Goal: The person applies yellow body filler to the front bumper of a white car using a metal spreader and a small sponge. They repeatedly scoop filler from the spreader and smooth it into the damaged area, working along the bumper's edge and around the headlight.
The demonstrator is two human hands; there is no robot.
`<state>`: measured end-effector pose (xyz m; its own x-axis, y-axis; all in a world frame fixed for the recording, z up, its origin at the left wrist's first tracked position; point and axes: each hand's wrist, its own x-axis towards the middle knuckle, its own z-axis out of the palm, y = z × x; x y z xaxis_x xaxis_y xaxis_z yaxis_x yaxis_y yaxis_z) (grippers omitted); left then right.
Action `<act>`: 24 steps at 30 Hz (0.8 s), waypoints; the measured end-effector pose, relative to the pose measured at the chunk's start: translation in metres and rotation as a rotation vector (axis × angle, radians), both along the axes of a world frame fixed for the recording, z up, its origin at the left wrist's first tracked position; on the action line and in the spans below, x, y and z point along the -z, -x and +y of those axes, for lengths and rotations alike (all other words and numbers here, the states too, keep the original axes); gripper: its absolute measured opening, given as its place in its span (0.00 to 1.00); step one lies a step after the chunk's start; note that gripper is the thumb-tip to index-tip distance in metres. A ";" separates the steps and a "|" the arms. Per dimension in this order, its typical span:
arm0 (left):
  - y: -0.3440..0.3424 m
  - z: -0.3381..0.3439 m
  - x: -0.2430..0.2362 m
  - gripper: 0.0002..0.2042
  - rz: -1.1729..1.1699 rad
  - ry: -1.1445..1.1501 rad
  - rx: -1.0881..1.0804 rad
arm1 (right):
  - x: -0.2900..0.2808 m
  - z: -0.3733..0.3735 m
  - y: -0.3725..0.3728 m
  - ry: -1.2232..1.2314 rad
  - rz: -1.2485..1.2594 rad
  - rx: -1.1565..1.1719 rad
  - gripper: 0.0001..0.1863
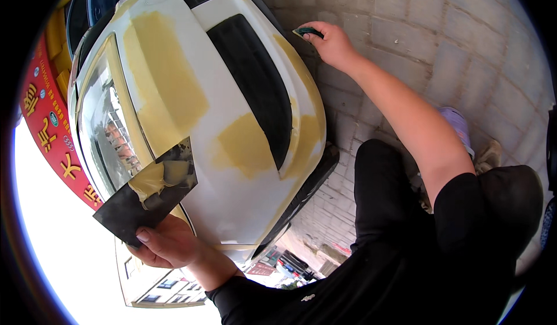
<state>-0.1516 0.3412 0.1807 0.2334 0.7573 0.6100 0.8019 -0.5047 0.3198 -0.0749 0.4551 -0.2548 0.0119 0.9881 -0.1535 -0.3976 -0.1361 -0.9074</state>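
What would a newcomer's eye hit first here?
Probably the white car filling the middle of the view, with broad tan patches on its body. Next, the dark board with tan paste on it, in the left hand at lower left, and the small green tool in the right hand at upper centre. The red sign along the left edge also stands out.

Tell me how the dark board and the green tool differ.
The dark board is broad; the green tool is much smaller. The board is nearly black, the tool green. The left hand leaves most of the board exposed; the right hand partly covers the tool. Each is held in one hand.
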 end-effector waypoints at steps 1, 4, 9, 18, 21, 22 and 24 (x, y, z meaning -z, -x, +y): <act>-0.002 -0.003 0.000 0.20 0.012 -0.007 -0.006 | -0.004 0.006 0.001 -0.034 -0.068 -0.011 0.11; -0.005 -0.001 0.001 0.20 0.029 0.016 -0.002 | -0.014 0.011 0.007 0.001 -0.087 -0.063 0.11; 0.001 0.002 0.001 0.19 -0.007 0.033 0.003 | -0.023 -0.016 0.017 0.013 -0.030 -0.015 0.11; 0.004 0.000 -0.001 0.18 -0.049 0.035 -0.019 | 0.006 -0.100 0.006 -0.042 -0.020 -0.142 0.09; 0.004 0.003 0.001 0.18 -0.039 0.032 -0.001 | 0.001 -0.069 -0.001 -0.009 0.012 -0.012 0.09; 0.004 0.004 0.001 0.18 -0.030 0.031 0.007 | -0.002 -0.053 -0.003 -0.022 -0.008 0.004 0.09; -0.011 -0.005 -0.014 0.18 0.007 0.017 -0.026 | -0.019 -0.023 0.000 -0.054 0.000 0.012 0.10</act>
